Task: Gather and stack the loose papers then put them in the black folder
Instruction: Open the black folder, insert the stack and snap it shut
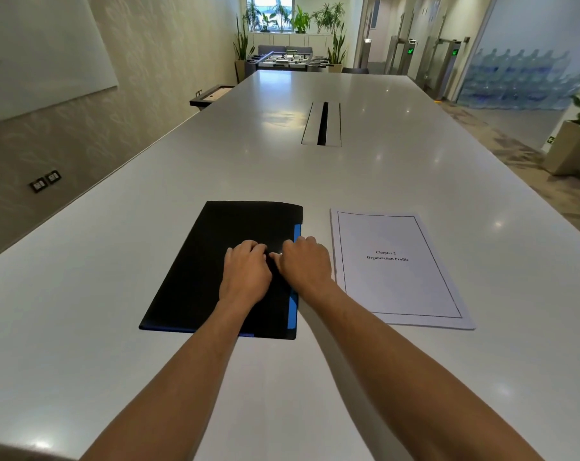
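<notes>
Both hands, left hand [245,272] and right hand [303,264], press curled together on the shut black folder [198,271], so it could slide into the papers [395,271] just right of them

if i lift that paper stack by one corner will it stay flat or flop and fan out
The paper stack will probably sag: it looks thin, only a few sheets showing at its left edge. It may also fan out, since no staple or clip is visible. On the glossy table it would likely slide easily when pushed, so squaring it with both hands seems safer.
</notes>
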### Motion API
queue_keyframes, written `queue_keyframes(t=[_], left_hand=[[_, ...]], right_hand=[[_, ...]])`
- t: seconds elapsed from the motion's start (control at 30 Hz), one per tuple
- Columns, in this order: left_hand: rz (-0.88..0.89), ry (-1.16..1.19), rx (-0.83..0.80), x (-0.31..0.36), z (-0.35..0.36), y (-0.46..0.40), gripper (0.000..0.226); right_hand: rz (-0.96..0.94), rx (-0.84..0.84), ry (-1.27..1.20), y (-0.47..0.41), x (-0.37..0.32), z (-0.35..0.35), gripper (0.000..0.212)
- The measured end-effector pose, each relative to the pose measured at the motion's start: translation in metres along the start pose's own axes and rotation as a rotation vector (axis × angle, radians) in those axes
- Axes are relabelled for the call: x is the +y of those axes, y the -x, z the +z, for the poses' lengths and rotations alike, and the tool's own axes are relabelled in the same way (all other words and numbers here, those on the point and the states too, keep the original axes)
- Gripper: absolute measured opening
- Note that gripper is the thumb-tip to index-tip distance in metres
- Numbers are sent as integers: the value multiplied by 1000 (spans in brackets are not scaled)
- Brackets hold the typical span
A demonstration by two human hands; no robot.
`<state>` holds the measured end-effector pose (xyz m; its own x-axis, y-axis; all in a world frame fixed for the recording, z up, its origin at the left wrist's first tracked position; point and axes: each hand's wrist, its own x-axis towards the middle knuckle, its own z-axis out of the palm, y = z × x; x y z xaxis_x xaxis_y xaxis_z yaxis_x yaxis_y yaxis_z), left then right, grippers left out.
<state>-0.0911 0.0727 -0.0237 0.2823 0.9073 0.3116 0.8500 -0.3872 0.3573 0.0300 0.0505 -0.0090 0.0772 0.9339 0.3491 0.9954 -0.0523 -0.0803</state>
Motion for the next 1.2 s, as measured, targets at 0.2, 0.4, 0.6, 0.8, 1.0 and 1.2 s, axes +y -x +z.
queue_keyframes(t=[0.2, 0.4, 0.6, 0.8, 1.0, 1.2], left_hand=[[-37, 71, 22, 0, 2, 0, 32], [10, 14, -82, 2, 2, -1, 66], [65, -33, -180, 3, -1, 0, 74], [53, -8, -193, 8, -7, -1, 65], [159, 6, -121, 48, -28, -4, 29], [181, -219, -77, 79, -66, -27, 16]], right_hand=[[-83, -36, 4, 0, 7, -5, 22], [124, -13, -217, -1, 17, -10, 40], [483, 6, -626, -3, 24, -14, 31], [635, 17, -918, -4, 31, -22, 14], [647, 64, -978, -3, 29, -33, 20], [661, 89, -1057, -5, 32, -50, 23]])
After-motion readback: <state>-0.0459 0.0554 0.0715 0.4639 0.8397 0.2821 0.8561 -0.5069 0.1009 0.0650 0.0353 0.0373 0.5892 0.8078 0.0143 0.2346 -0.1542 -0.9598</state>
